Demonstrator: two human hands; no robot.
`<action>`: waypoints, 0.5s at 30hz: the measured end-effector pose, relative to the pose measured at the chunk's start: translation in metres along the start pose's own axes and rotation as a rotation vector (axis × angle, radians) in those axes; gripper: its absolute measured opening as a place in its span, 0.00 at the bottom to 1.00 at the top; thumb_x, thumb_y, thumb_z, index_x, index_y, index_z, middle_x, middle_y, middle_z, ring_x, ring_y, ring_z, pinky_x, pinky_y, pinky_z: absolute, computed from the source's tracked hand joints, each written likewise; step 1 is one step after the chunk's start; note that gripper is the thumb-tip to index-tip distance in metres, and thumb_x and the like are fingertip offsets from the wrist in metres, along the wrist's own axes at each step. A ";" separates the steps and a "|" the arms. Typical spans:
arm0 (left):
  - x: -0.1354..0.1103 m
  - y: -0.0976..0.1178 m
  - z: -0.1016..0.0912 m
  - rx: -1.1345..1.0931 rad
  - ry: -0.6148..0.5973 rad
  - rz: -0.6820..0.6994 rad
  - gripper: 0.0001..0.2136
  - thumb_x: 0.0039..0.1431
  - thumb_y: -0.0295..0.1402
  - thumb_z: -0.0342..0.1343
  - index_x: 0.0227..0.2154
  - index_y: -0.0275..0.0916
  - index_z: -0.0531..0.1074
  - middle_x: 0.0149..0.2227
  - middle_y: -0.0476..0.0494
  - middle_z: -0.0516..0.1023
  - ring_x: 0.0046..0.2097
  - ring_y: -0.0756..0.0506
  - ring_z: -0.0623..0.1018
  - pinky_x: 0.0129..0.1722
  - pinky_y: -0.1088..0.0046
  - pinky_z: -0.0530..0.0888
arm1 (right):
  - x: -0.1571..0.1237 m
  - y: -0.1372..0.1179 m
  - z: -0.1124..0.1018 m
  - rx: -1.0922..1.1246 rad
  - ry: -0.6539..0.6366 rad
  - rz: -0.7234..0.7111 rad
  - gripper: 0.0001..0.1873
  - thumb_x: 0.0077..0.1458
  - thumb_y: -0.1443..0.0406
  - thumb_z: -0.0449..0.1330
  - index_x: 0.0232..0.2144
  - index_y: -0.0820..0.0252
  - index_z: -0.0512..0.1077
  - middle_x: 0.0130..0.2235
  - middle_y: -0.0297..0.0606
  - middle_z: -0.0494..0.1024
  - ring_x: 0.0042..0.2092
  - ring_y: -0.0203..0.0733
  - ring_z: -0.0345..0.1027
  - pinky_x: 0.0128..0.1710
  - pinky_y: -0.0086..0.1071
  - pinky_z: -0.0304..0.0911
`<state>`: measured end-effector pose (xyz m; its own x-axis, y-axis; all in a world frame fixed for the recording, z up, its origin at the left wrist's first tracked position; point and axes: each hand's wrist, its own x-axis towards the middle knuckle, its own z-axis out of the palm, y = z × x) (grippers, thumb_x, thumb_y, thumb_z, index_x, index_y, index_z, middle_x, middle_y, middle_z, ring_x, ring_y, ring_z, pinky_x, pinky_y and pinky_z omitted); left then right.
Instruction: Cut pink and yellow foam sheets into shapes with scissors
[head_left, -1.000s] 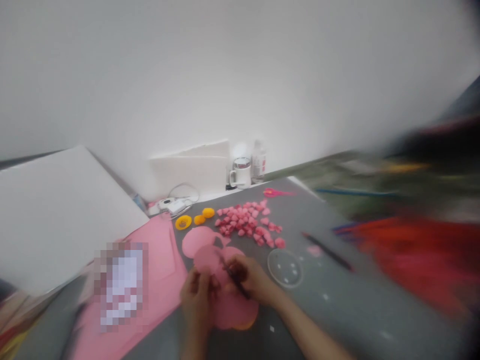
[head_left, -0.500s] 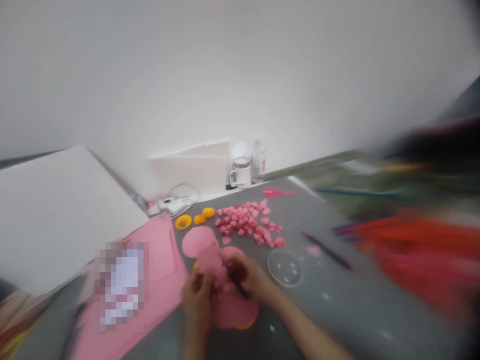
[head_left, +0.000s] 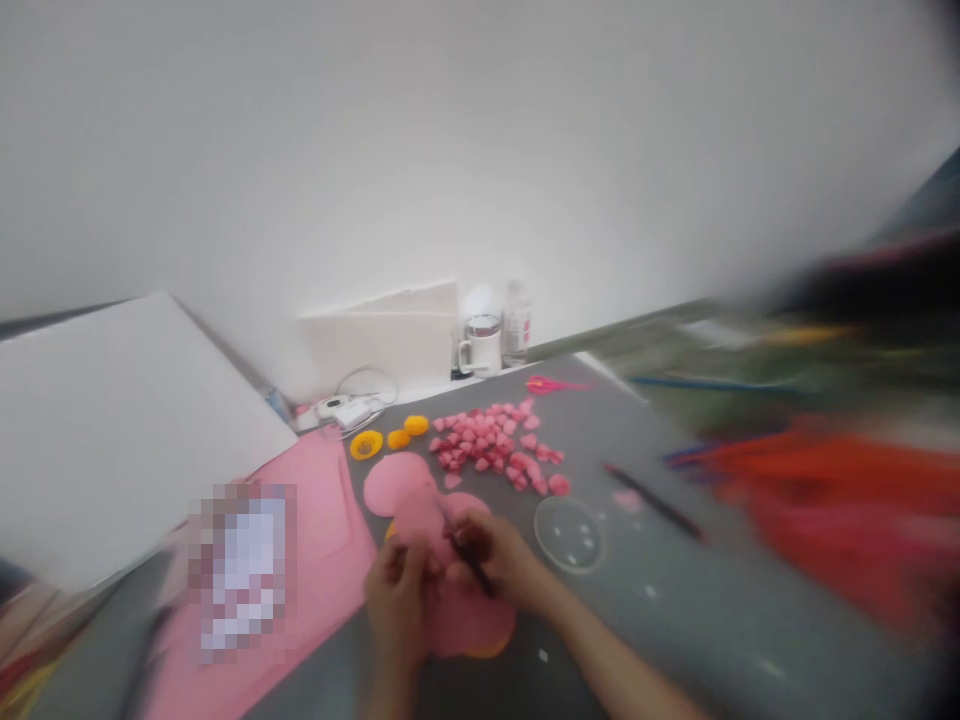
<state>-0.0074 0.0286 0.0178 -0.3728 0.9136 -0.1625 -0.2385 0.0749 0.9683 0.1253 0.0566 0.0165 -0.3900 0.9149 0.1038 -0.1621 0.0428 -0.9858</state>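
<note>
My left hand [head_left: 397, 590] is closed, its thumb and fingers pinching the lower edge of a thin pink round piece [head_left: 415, 515]. In my right hand [head_left: 506, 560] sits a dark slim tool [head_left: 474, 570], its tip against the right side of that piece; blur hides whether it is a pen or tweezers. Beneath both hands lie larger pink rounds [head_left: 476, 630], with a yellow edge [head_left: 491, 650] showing under them. Another pink disc [head_left: 397, 483] rests just beyond. A heap of small pink folded pieces [head_left: 484, 440] spreads farther back, beside small yellow pieces [head_left: 416, 426].
Pink sheets [head_left: 315, 520] lie to the left, partly under a pixelated patch. A clear round lid or dish [head_left: 570, 537] and a dark pen-like stick [head_left: 660, 505] are on the right. Pink scissors [head_left: 551, 385], a white mug [head_left: 482, 350] and a bottle [head_left: 517, 325] stand farther back.
</note>
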 end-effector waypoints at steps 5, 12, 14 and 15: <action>0.001 -0.001 0.000 -0.012 0.036 0.014 0.16 0.43 0.44 0.60 0.19 0.37 0.64 0.15 0.55 0.65 0.16 0.55 0.64 0.14 0.81 0.63 | 0.001 0.009 -0.001 0.023 -0.016 0.032 0.21 0.35 0.61 0.70 0.31 0.58 0.65 0.23 0.27 0.66 0.23 0.32 0.58 0.21 0.25 0.54; 0.003 0.001 -0.002 0.019 0.024 0.002 0.17 0.41 0.43 0.62 0.15 0.37 0.63 0.13 0.55 0.64 0.15 0.55 0.64 0.13 0.81 0.61 | 0.000 0.014 0.000 0.009 -0.040 0.044 0.19 0.38 0.62 0.68 0.32 0.58 0.66 0.24 0.28 0.65 0.24 0.32 0.57 0.22 0.25 0.53; 0.003 0.001 -0.003 0.032 0.010 0.001 0.17 0.41 0.43 0.61 0.14 0.37 0.62 0.12 0.54 0.64 0.14 0.54 0.63 0.12 0.81 0.60 | 0.001 0.014 0.000 -0.008 -0.029 0.007 0.18 0.39 0.62 0.67 0.33 0.58 0.66 0.25 0.29 0.66 0.25 0.33 0.57 0.22 0.25 0.53; 0.003 0.000 -0.003 0.037 0.006 0.002 0.17 0.41 0.43 0.61 0.14 0.37 0.63 0.12 0.54 0.64 0.14 0.54 0.63 0.12 0.80 0.60 | 0.001 0.015 0.000 -0.015 -0.025 -0.010 0.18 0.40 0.62 0.67 0.34 0.58 0.66 0.25 0.29 0.66 0.25 0.33 0.57 0.23 0.25 0.54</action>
<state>-0.0117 0.0302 0.0171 -0.3788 0.9113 -0.1612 -0.2041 0.0876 0.9750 0.1227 0.0581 0.0022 -0.4114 0.9040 0.1166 -0.1526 0.0578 -0.9866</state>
